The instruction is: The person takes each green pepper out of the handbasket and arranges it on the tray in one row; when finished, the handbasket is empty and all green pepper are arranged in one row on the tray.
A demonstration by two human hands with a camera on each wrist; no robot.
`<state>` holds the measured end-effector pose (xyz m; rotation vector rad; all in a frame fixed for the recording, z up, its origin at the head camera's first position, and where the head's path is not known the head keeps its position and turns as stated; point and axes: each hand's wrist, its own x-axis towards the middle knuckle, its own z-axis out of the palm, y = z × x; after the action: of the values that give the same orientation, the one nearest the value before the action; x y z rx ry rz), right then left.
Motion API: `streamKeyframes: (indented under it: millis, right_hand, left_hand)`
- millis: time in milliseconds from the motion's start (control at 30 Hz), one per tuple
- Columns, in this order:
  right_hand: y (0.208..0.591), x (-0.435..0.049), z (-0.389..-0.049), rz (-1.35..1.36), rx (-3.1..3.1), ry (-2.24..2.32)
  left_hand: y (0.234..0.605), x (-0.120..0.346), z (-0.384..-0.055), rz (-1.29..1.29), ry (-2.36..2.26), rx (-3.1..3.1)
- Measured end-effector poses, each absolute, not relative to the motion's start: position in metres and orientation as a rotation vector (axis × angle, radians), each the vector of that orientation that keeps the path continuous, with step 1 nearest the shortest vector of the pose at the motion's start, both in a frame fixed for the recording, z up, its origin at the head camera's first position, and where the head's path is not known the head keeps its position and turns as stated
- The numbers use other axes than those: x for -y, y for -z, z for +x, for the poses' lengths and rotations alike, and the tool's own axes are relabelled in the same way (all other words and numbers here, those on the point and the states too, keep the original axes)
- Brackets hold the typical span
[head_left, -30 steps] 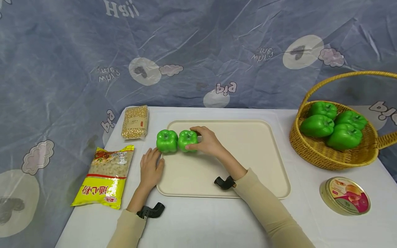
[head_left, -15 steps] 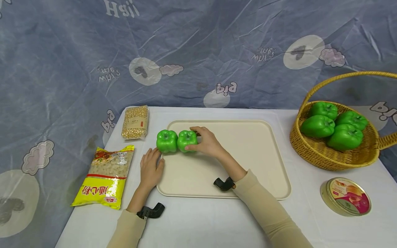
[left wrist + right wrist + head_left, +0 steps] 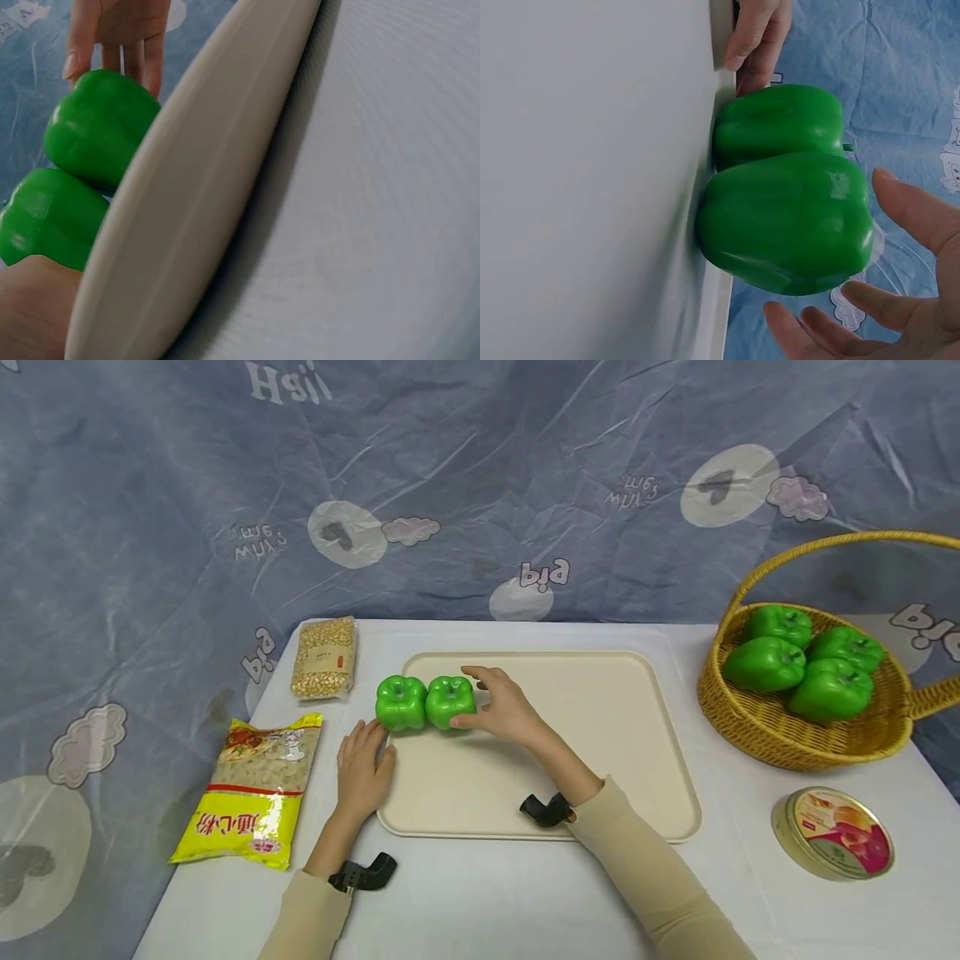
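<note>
Two green bell peppers stand side by side at the tray's upper left: the left pepper [image 3: 401,703] by the rim, the right pepper [image 3: 448,706] against it. My right hand [image 3: 506,708] is spread about the right pepper's right side. In the right wrist view a small gap shows between this pepper [image 3: 787,225] and the thumb [image 3: 911,206]; the other fingertips lie close to its surface. My left hand [image 3: 365,772] lies with extended fingers along the left rim of the beige tray [image 3: 457,802], fingertips by the left pepper; whether they touch it, I cannot tell.
A wicker basket [image 3: 750,727] with several green peppers stands at the right, its tall handle arching up. Below it sits a round tin [image 3: 834,833]. On the left lie a yellow pasta bag [image 3: 251,789] and a bag of corn kernels [image 3: 325,657].
The right pepper has shifted slightly left against the other one. My right hand's fingers have loosened from it and spread a little. My left hand has stayed in place.
</note>
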<state>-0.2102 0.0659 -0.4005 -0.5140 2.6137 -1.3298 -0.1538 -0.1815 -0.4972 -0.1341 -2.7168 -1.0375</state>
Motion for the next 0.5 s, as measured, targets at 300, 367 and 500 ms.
streamKeyframes:
  millis: [300,367,500]
  right_hand:
    - [0.387,-0.097,-0.198,-0.531,-2.649,1.424]
    - [0.384,-0.112,-0.196,-0.526,-2.674,1.437]
    - [0.377,-0.147,-0.190,-0.490,-2.709,1.492]
  left_hand:
    - [0.499,0.182,-0.153,-0.133,1.039,2.716]
    - [0.499,0.181,-0.153,-0.134,1.038,2.714]
    - [0.498,0.181,-0.153,-0.140,1.033,2.710]
